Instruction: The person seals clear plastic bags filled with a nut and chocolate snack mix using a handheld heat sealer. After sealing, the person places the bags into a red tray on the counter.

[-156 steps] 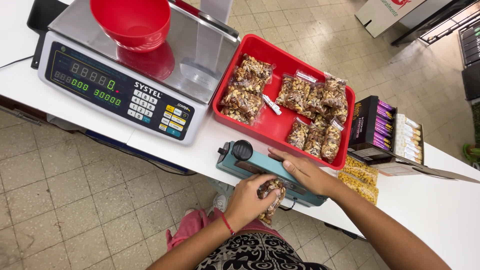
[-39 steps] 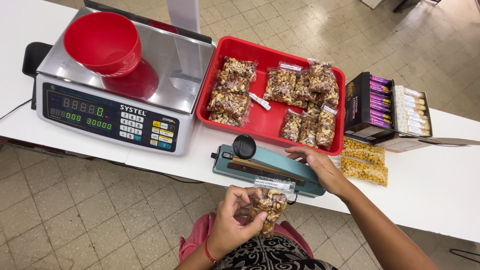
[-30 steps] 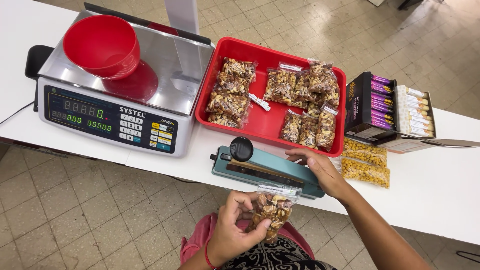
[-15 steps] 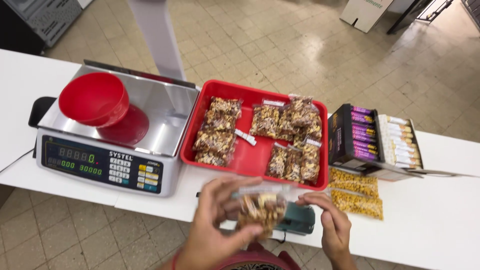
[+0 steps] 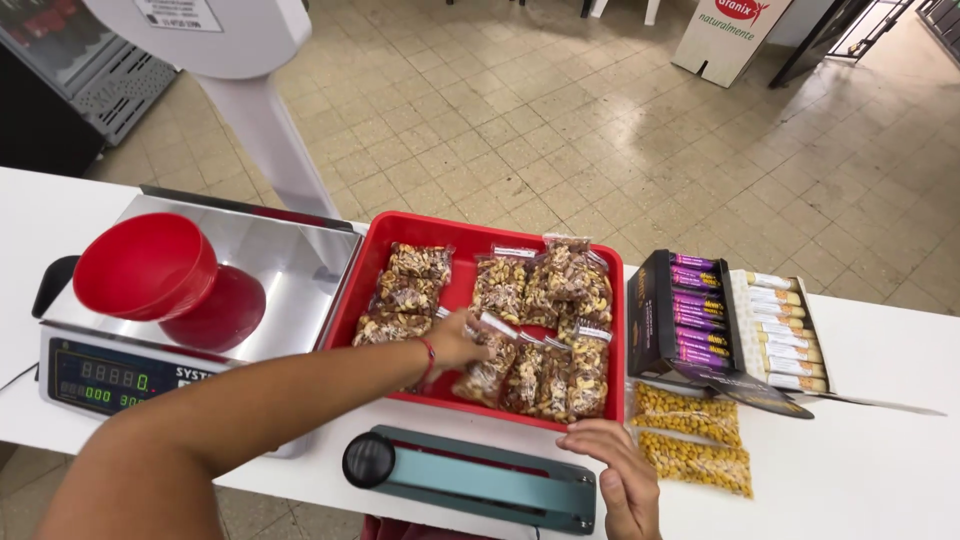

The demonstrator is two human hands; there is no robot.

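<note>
Now left hand (image 5: 455,345) pinching a bag of nuts (image 5: 487,365) over the red tray (image 5: 400,232) — right hand (image 5: 620,475) spread, resting on the near sealer (image 5: 480,478).

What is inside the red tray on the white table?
The red tray holds many clear bags of mixed nuts. The left hand holds one bag there. Most of the tray floor under the bags is covered.
</note>
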